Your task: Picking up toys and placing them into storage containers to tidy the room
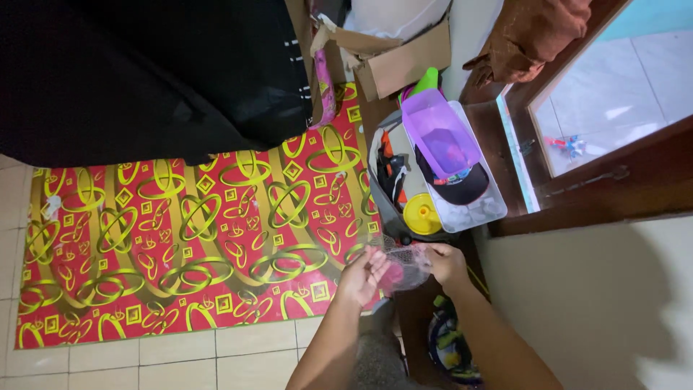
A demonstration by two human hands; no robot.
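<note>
Both hands, left [363, 274] & right [446, 263], pinch mesh bag [406, 269] btwn them, fingers curled.

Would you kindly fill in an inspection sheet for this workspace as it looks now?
Surface: red mat with gold ring pattern on pale floor tiles.
Job's things: translucent mesh bag holding something pink, held between both hands.
Clutter: clear plastic bin holding a purple plastic container, a black cap and a yellow round lid; cardboard box; black cloth.
Grippers: left hand and right hand both grip the bag.
Cables: nothing seen.
Surroundings: dark wooden door frame, brown cloth hanging above it.
</note>
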